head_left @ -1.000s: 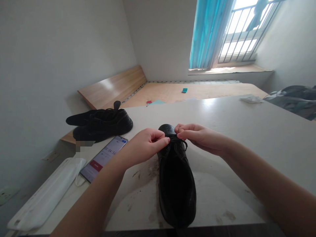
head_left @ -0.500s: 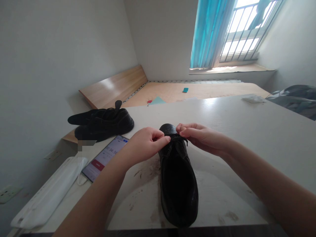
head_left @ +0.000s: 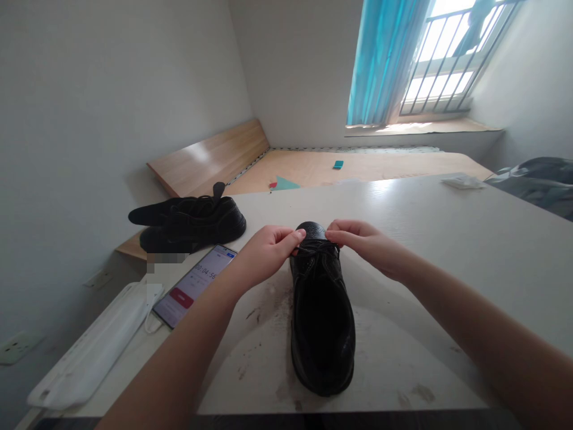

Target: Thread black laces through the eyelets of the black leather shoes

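Observation:
A black leather shoe [head_left: 322, 316] lies on the white table [head_left: 470, 257], toe pointing away from me. My left hand [head_left: 266, 254] sits at the shoe's left side near the toe, fingers pinched on a black lace. My right hand [head_left: 362, 242] is on the other side, also pinched on the black shoelace [head_left: 316, 249], which runs taut between the two hands over the front eyelets.
A second black shoe [head_left: 190, 224] lies on its side at the table's far left. A phone [head_left: 194, 285] with a running timer and a white face mask [head_left: 89, 352] lie to the left. Dirt smears mark the table around the shoe. Beyond are a wooden bed base and a window.
Both hands have shifted slightly forward and apart, drawing the lace tighter across the shoe's front. The view has tilted a little.

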